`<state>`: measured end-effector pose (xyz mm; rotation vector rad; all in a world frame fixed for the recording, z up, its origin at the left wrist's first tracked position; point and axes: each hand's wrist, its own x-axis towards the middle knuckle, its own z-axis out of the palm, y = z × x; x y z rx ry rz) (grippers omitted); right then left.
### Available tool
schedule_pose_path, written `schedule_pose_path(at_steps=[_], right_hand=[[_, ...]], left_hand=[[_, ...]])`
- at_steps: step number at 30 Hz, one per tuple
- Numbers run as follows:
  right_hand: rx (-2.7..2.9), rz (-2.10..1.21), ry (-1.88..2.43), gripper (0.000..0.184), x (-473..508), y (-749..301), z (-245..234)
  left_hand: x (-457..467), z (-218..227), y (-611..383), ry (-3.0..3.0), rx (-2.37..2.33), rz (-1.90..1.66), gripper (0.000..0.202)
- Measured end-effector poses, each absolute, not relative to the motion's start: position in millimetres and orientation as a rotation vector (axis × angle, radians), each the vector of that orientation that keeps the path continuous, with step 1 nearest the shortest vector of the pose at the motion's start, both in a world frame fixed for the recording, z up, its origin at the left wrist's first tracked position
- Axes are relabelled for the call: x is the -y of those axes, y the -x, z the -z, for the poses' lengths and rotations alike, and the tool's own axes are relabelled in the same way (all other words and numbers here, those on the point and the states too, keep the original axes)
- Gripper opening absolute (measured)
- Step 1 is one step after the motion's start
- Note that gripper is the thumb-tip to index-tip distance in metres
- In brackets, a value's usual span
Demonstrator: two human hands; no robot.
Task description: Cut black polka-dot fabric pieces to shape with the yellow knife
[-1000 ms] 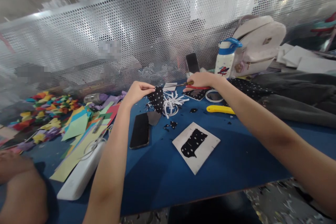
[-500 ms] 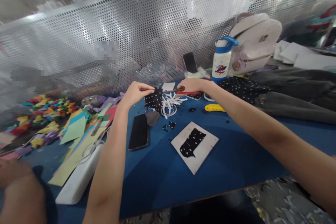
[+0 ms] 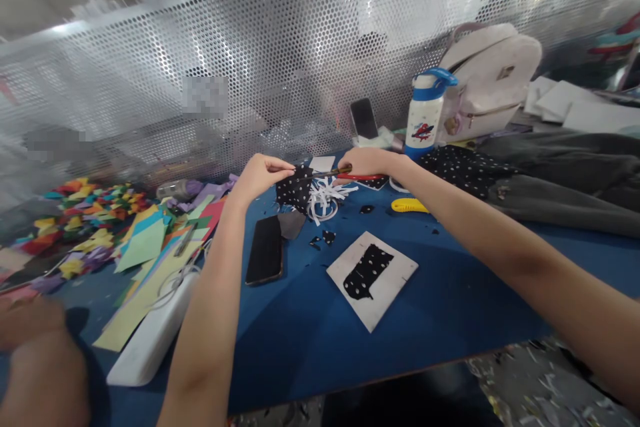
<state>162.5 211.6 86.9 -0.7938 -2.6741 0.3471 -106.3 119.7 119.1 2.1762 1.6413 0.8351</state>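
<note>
My left hand pinches the upper edge of a black fabric piece with white dots and holds it up off the table. In my right hand is a pair of red-handled scissors, its blades pointing left and lying across the fabric. Beneath the scissors lies a bunch of white paper strips. Nearer to me, a white square card bears a black dotted cutout. Small black scraps are scattered between the card and the strips.
A dark phone, a white power strip and coloured paper sheets lie left. A yellow-handled cutter, a bottle, a backpack and dark cloth are right. Another person's hand rests at far left.
The scissor blades have moved left and now lie over the dotted fabric. My left hand keeps its pinch in nearly the same place.
</note>
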Motion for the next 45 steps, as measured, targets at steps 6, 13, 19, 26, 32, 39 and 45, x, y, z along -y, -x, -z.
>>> schedule_pose_path(at_steps=[6,13,19,26,32,39,45], right_hand=[[2.705,-0.27,0.811,0.043,-209.6,-161.6,-88.0],[2.765,-0.149,0.86,0.049,-208.6,-160.5,-89.9],[2.796,-0.063,0.928,0.054,-208.7,-161.2,-91.9],[2.801,0.041,0.963,0.06,-209.8,-160.9,-92.5],[2.799,0.093,0.99,0.062,-212.6,-160.2,-92.7],[2.838,0.029,1.006,0.068,-211.4,-162.8,-87.8],[2.845,0.012,1.006,0.068,-209.8,-160.5,-85.1]], left_hand=[[-120.5,-118.1,106.5,-2.192,-1.651,-0.823,0.024],[-118.6,-119.7,106.5,-2.214,-1.702,-0.778,0.025],[-115.5,-121.6,106.8,-2.24,-1.767,-0.719,0.026],[-117.6,-119.9,108.7,-2.273,-1.81,-0.678,0.026],[-120.8,-118.5,110.8,-2.297,-1.836,-0.656,0.025],[-122.0,-116.5,107.7,-2.33,-1.82,-0.632,0.025],[-120.9,-114.1,104.1,-2.345,-1.805,-0.633,0.025]])
